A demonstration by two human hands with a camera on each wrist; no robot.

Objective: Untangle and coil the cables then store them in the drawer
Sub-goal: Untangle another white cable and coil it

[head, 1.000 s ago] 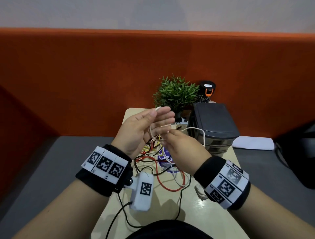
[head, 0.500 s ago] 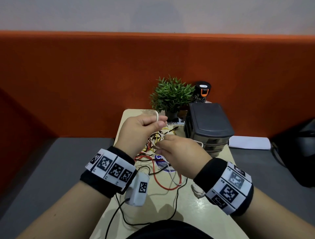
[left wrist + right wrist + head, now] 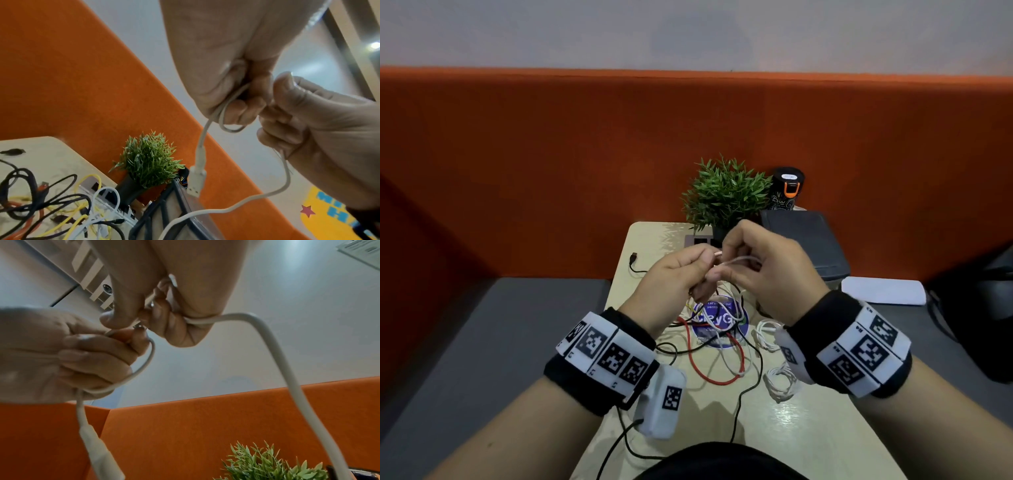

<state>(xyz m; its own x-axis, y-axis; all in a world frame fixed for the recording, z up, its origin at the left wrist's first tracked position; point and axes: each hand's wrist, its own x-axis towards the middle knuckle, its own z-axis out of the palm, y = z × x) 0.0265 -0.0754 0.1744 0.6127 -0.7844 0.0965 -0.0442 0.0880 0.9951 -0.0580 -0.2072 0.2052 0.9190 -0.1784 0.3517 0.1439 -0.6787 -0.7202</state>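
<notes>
Coiling a white cable [image 3: 202, 138] in mid-air above the worktop [image 3: 650, 246], with a small loop already forming between the two hands. Pinching that loop in the left hand [image 3: 671, 277], fingers curled round the strands, the USB plug [image 3: 196, 180] dangling free below the fist. Closing the right hand [image 3: 767, 270] on the same cable just beside the left, thumb and curled fingers feeding the next turn (the long tail running down from it toward the tangle). Trailing that tail into the heap of black, red, yellow and white cables [image 3: 717, 339] lying near the front edge, around a blue round sticker [image 3: 719, 320]. Waiting behind the hands: the dark drawer unit [image 3: 804, 243], drawers apparently closed, beside a small potted plant [image 3: 724, 195] and a black bottle [image 3: 786, 188]. Resting to the right of the heap: two white bundles [image 3: 779, 380] that look coiled already.

Risking, probably, a snag where the tail is crossing the other cables: pulling hard there likely tightening the knot or dragging the heap off the edge. Risking too a sprung loop, the grip being narrow and the cable stiff; loosening either pinch likely undoing the turns. Judging much of the task as remaining.
</notes>
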